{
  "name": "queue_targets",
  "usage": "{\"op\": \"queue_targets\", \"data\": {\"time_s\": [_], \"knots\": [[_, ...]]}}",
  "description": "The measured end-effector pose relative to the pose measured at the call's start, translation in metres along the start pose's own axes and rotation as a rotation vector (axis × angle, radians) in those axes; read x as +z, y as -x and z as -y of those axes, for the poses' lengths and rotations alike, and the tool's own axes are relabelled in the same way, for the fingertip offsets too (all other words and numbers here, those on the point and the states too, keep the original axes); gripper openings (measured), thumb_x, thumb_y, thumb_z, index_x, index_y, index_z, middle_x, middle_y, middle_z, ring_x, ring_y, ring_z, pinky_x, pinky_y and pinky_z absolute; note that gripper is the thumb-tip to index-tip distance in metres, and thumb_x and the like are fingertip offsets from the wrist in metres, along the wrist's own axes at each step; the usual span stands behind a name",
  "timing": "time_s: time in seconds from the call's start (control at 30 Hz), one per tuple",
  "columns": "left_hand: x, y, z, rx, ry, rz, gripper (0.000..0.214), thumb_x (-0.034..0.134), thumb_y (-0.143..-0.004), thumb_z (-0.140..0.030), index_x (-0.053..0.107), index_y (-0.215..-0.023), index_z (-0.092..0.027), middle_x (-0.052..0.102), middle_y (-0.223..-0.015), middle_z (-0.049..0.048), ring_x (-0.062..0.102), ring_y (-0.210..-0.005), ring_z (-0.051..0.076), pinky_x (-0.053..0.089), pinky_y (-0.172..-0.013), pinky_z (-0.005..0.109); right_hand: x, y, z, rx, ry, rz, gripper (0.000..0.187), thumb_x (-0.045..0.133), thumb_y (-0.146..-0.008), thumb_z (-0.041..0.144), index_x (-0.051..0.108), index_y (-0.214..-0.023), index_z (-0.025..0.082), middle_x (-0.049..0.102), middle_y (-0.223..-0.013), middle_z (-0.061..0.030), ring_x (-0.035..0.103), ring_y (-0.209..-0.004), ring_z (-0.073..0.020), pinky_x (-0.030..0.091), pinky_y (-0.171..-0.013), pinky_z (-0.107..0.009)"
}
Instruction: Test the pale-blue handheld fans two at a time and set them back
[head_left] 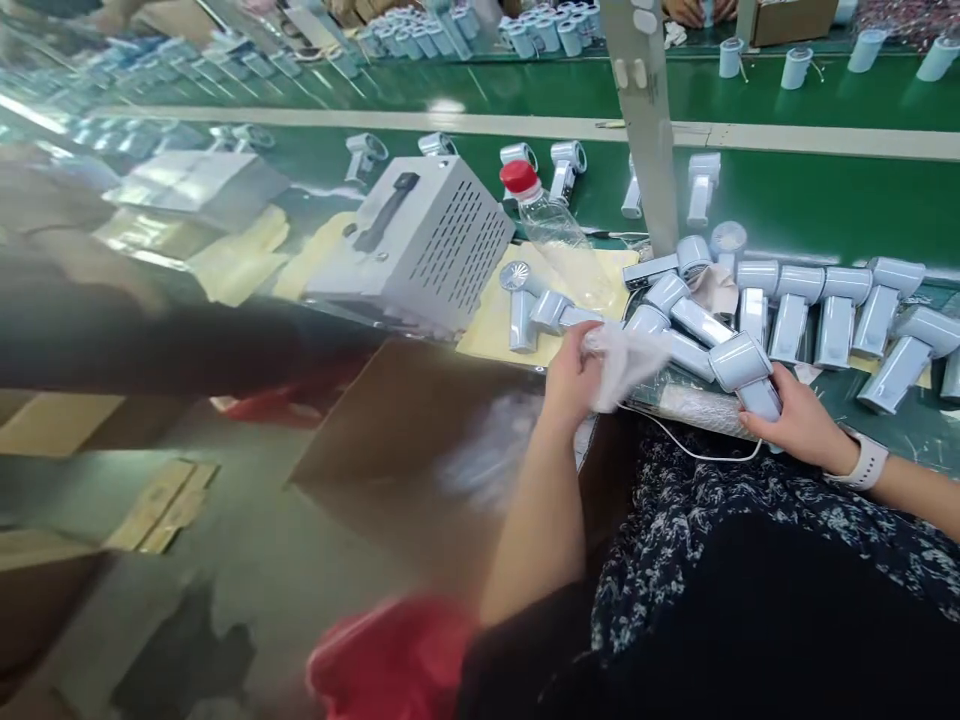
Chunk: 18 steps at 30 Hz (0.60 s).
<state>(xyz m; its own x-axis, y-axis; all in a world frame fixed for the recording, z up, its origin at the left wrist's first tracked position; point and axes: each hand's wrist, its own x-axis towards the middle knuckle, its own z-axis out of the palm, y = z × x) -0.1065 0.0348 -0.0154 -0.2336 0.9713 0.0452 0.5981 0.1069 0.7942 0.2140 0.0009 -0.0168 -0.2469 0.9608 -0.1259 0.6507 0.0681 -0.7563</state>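
L hand (pixel 570 378) w/ cloth (pixel 622 365), R hand (pixel 802 420) on dryer (pixel 739 360), red-cap btl (pixel 555 235) beyond.

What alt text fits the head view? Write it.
A person's right hand grips a pale blue hair dryer while the left hand holds a white cloth beside a pile of matching dryers on a green conveyor belt.

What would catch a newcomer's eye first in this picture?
The heap of pale blue hair dryers on the green conveyor belt stands out right of centre. To its left sits a grey metal box with vents, beside a red-capped plastic bottle. The left hand grips a white cloth.
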Motion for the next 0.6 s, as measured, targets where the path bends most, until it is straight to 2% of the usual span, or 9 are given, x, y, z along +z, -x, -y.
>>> {"op": "queue_targets", "data": {"time_s": [0.07,0.13,0.2,0.23,0.3,0.33,0.4,0.5,0.6], "knots": [[0.009,0.005,-0.002,0.073,-0.165,-0.082,0.056,0.064,-0.089,-0.009,0.063,-0.144,-0.014,0.066,-0.143,0.0196,0.057,-0.140,0.041,0.041,-0.124,0.064,0.001,0.001,0.002,0.032,-0.033,-0.017,0.056,0.070,-0.082,0.053,0.057,-0.125,0.019,0.075,-0.115,-0.0173,0.072,-0.096,-0.0375,0.054,-0.077,-0.044],[0.019,0.021,-0.004,0.176,-0.349,-0.252,0.067,0.065,-0.084,-0.006,0.059,-0.150,-0.016,0.054,-0.158,0.0217,0.038,-0.157,0.046,0.024,-0.132,0.070,0.000,0.000,0.002,0.062,-0.091,0.019,0.063,0.071,-0.082,0.055,0.056,-0.131,0.019,0.075,-0.121,-0.0187,0.072,-0.100,-0.0386,0.055,-0.076,-0.043],[0.032,0.042,-0.004,0.272,-0.413,-0.380,0.060,0.063,-0.087,-0.006,0.062,-0.146,-0.018,0.052,-0.158,0.0211,0.033,-0.159,0.044,0.023,-0.131,0.069,-0.001,-0.002,0.001,0.087,-0.147,0.055,0.063,0.073,-0.081,0.057,0.056,-0.130,0.020,0.075,-0.120,-0.0176,0.073,-0.099,-0.0384,0.056,-0.074,-0.044],[0.040,0.054,-0.004,0.316,-0.392,-0.378,0.050,0.060,-0.090,-0.008,0.065,-0.138,-0.019,0.058,-0.150,0.0210,0.041,-0.153,0.042,0.031,-0.128,0.067,-0.001,-0.003,0.000,0.093,-0.170,0.065,0.062,0.074,-0.081,0.057,0.057,-0.128,0.021,0.076,-0.117,-0.0167,0.074,-0.098,-0.0383,0.057,-0.075,-0.045],[0.056,0.075,-0.004,0.400,-0.327,-0.260,0.025,0.061,-0.094,-0.015,0.069,-0.117,-0.020,0.068,-0.119,0.0173,0.060,-0.125,0.036,0.049,-0.111,0.057,-0.001,-0.004,-0.002,0.092,-0.207,0.079,0.060,0.076,-0.081,0.056,0.057,-0.126,0.022,0.076,-0.115,-0.0155,0.074,-0.098,-0.0385,0.058,-0.076,-0.047],[0.062,0.083,-0.005,0.429,-0.303,-0.165,0.014,0.065,-0.094,-0.021,0.068,-0.108,-0.020,0.068,-0.105,0.0141,0.064,-0.110,0.034,0.054,-0.101,0.053,-0.001,-0.004,-0.003,0.088,-0.215,0.081,0.059,0.076,-0.081,0.055,0.057,-0.126,0.022,0.076,-0.116,-0.0154,0.074,-0.100,-0.0388,0.059,-0.077,-0.047],[0.068,0.092,-0.008,0.406,-0.257,0.039,0.016,0.076,-0.090,-0.031,0.066,-0.096,-0.021,0.066,-0.093,0.0098,0.064,-0.095,0.031,0.057,-0.092,0.049,0.000,-0.005,-0.004,0.074,-0.208,0.069,0.059,0.077,-0.081,0.053,0.057,-0.127,0.022,0.076,-0.118,-0.0156,0.074,-0.102,-0.0392,0.059,-0.079,-0.048],[0.056,0.086,-0.011,0.230,-0.104,0.303,0.015,0.079,-0.084,-0.023,0.067,-0.094,-0.020,0.069,-0.101,0.0106,0.064,-0.103,0.032,0.053,-0.100,0.051,0.000,-0.006,-0.006,0.072,-0.177,0.062,0.063,0.077,-0.082,0.055,0.056,-0.131,0.021,0.075,-0.122,-0.0174,0.074,-0.103,-0.0401,0.060,-0.081,-0.050],[0.032,0.071,-0.011,0.128,0.028,0.394,0.014,0.072,-0.080,-0.012,0.071,-0.090,-0.021,0.072,-0.094,0.0066,0.066,-0.095,0.027,0.055,-0.094,0.044,-0.004,-0.004,-0.004,0.101,-0.233,0.149,0.071,0.073,-0.086,0.057,0.052,-0.141,0.017,0.075,-0.120,-0.0198,0.076,-0.100,-0.0404,0.062,-0.081,-0.051]]}}
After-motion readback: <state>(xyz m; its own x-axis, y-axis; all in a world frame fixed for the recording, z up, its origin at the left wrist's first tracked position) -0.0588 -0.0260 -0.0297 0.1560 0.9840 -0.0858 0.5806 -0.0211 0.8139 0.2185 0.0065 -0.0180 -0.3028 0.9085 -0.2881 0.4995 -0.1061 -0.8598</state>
